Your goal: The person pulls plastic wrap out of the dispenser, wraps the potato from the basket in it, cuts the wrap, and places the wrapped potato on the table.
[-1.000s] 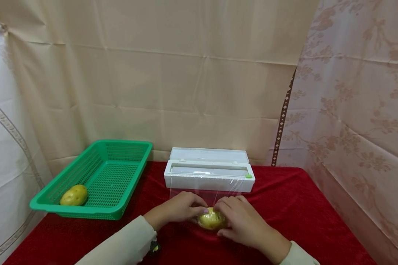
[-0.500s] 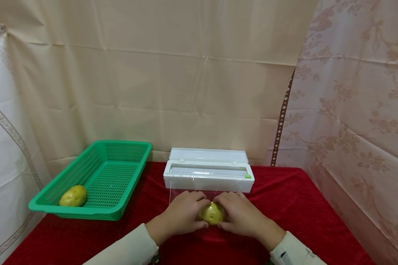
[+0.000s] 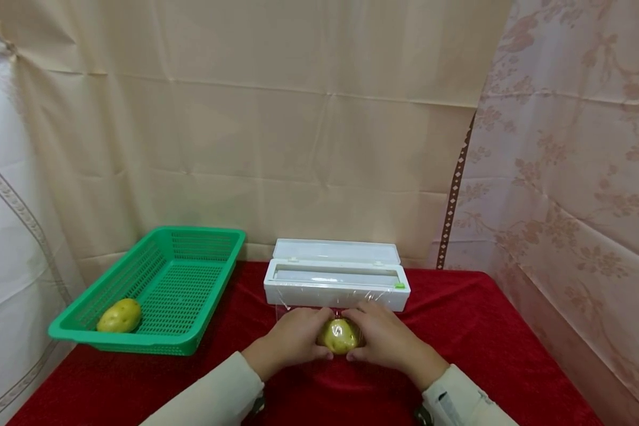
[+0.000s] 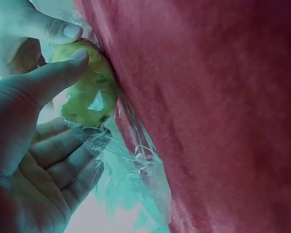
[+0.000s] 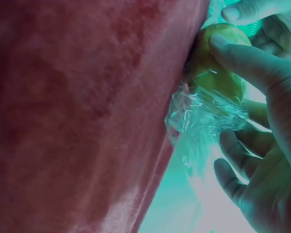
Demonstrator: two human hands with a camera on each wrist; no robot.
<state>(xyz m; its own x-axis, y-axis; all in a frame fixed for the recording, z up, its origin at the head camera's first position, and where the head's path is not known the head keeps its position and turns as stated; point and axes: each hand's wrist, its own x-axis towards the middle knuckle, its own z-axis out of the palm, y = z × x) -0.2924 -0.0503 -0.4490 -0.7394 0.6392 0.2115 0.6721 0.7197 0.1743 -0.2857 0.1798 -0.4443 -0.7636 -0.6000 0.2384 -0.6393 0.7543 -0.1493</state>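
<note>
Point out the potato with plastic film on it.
The potato held between both hands: clear film is crumpled against it. The other potato, lying in the green basket, shows no film.

- Potato [image 3: 341, 336]: yellow, rounded, with small dark spots; held between the left hand [image 3: 297, 336] and right hand [image 3: 387, 338], low over the counter [image 3: 511, 361].
- Clear film [image 4: 153, 179]: glossy over the potato, crumpled beside its ends, stretching back to the white box [image 3: 335, 296].
</note>
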